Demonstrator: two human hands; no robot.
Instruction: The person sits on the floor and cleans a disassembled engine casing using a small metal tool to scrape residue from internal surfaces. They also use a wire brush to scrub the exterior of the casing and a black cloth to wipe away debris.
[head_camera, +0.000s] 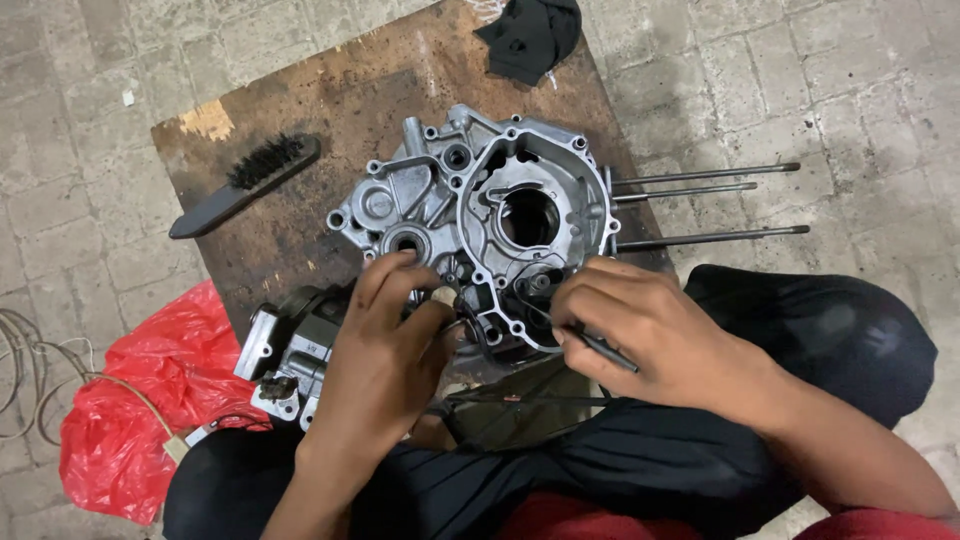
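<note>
Board open left of crankcase (470, 200); brush (245, 185), cloth (530, 35), 3 studs (710, 205) obstruct.

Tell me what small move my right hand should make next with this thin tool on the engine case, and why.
Probably ease the thin dark tool a little deeper into the recess at the near edge of the engine case. The right hand already pinches it with the tip aimed there, and the left hand braces the case on the wooden board, so the part looks steady enough for careful prying.

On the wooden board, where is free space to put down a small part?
Bare wood lies between the black bristle brush and the grey aluminium engine crankcase, and before the black cloth. Near both hands it is crowded.
</note>
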